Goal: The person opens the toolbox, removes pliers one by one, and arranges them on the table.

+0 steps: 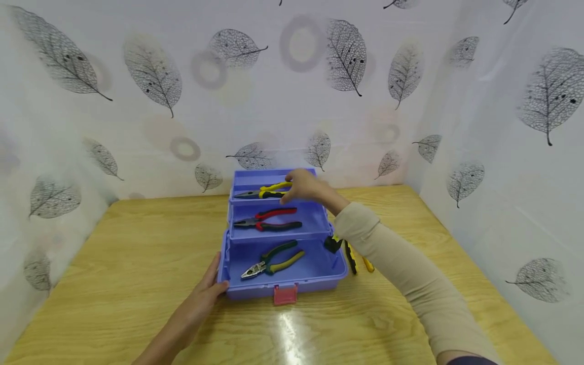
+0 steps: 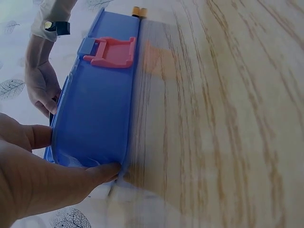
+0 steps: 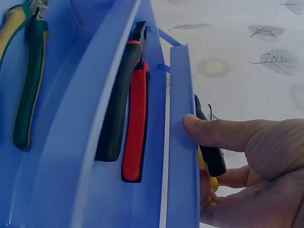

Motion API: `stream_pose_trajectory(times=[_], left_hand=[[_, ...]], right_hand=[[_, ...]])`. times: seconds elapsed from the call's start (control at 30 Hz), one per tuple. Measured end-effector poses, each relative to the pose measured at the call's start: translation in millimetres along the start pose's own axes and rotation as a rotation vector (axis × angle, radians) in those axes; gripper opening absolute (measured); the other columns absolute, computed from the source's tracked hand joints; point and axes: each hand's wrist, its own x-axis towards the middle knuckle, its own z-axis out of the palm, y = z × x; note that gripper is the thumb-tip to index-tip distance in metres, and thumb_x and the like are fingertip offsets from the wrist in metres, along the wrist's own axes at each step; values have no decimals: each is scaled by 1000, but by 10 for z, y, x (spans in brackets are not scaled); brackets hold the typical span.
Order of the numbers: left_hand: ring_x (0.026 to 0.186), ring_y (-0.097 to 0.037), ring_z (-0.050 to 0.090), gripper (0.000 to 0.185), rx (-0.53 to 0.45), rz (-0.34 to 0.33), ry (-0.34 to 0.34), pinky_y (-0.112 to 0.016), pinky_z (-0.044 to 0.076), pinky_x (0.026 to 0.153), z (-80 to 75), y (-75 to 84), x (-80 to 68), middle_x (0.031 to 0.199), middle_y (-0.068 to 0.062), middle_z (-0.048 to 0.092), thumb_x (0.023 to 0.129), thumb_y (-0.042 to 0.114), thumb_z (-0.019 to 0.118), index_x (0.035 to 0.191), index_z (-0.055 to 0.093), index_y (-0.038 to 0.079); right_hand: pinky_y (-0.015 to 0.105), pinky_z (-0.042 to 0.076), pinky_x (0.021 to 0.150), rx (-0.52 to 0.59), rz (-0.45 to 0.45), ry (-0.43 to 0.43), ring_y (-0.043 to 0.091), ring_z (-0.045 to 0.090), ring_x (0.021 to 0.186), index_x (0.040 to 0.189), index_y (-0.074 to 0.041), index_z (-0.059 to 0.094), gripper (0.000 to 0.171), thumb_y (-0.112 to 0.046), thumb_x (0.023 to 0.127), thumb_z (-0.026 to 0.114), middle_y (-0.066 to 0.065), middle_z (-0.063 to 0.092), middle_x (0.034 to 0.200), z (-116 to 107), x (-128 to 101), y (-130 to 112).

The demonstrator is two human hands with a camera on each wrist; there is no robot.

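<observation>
Your R sleeve [image 1: 406,274] is spanning the table [image 1: 150,253] from 5 o'clock. Toolbox [image 1: 248,293] is sitting open, your L hand [image 1: 203,294] gripping its 8 o'clock corner. Yellow-black pliers [image 1: 264,194] are lying at your R hand's [image 1: 304,185] 9 o'clock, that hand being nearer, in the top tray [image 3: 183,161], long axis approx. 9-to-3, handles by your fingers; can't tell if they're clamped. Tray wall's poss. obstructing your thumb. Red-black pliers [image 1: 259,224] and green-yellow pliers [image 1: 268,266] are lying toward 6, yellow-black tools [image 1: 351,257] toward 4.

The toolbox [image 1: 251,292] is violet-blue, its latch [image 1: 285,296] pinkish red, the upper pliers [image 1: 266,194] yellow-and-black, the middle pliers [image 1: 261,226] red-and-black, the lower pliers [image 1: 266,266] green-and-yellow, the table [image 1: 150,243] honey-toned and wood-grained, and the backdrop [image 1: 274,116] white with dark veined leaves [image 1: 348,56].
</observation>
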Motion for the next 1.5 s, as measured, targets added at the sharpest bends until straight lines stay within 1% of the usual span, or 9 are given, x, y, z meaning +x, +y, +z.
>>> stream_pose_trajectory(times=[0.23, 0.37, 0.43, 0.6, 0.7, 0.9, 1.2, 1.37, 1.5], left_hand=[[155, -41, -10, 76, -1, 29, -6, -60, 4, 123, 8, -8, 5, 171, -16, -13, 108, 12, 40, 167, -7, 21], [155, -40, -8, 76, -6, 31, -7, -57, 8, 124, 2, -11, 4, 171, -15, -13, 108, 11, 40, 167, -7, 21], [156, -39, -9, 76, -6, 24, -6, -56, 9, 124, 2, -10, 0, 171, -14, -13, 108, 11, 40, 167, -6, 22], [155, -39, -12, 75, 0, 8, -4, -60, 3, 124, 12, -12, 4, 171, -13, -14, 108, 13, 40, 167, -6, 23], [155, -40, -14, 75, 4, -1, -3, -62, 0, 123, 20, -17, 10, 171, -12, -15, 108, 14, 40, 167, -5, 24], [155, -40, -14, 75, 4, 6, -6, -62, 0, 123, 18, -23, 9, 171, -12, -13, 108, 14, 40, 167, -6, 23], [155, -40, -10, 76, 9, 29, -9, -59, 5, 124, -15, -24, 6, 171, -17, -12, 108, 12, 40, 166, -8, 21], [155, -39, -14, 75, 10, 10, -6, -60, 1, 124, -22, -29, 4, 171, -13, -14, 109, 13, 39, 166, -8, 22], [155, -40, -13, 75, 23, 8, -10, -59, 4, 124, -13, -20, 10, 171, -13, -14, 108, 14, 40, 167, -7, 23]], right_hand=[[37, 54, 96, 10, -49, -36, 26, 64, 106, 133, 6, 62, 64, -24, 82, 86, 15, 68, 124, -28, -22, 22], [26, 45, 70, -15, -84, -84, 15, 51, 77, 106, 1, 67, 39, -29, 85, 81, 3, 59, 88, -27, -8, 38], [25, 38, 64, -36, -114, -102, 13, 44, 71, 99, -2, 66, 34, -30, 86, 79, -1, 52, 81, -3, 17, 38], [24, 39, 65, -86, -206, -124, 13, 47, 71, 109, -1, 71, 36, -32, 92, 75, -1, 57, 81, 110, 95, 3], [25, 39, 61, -94, -221, -112, 13, 45, 66, 103, -3, 69, 31, -32, 94, 74, 1, 55, 77, 147, 106, -22], [26, 36, 59, -75, -237, -35, 13, 43, 62, 93, -8, 62, 29, -35, 99, 70, 1, 53, 76, -32, -72, -101], [32, 44, 64, 12, -232, 188, 22, 53, 72, 122, -4, 67, 40, -38, 102, 64, 9, 64, 96, -554, -522, -153], [36, 43, 69, 98, -223, 315, 26, 53, 82, 132, -5, 67, 41, -33, 102, 66, 12, 68, 108, -795, -785, 3], [36, 44, 71, 141, -128, 385, 27, 53, 88, 134, -6, 66, 44, -36, 102, 67, 14, 68, 116, -935, -1017, 224]])
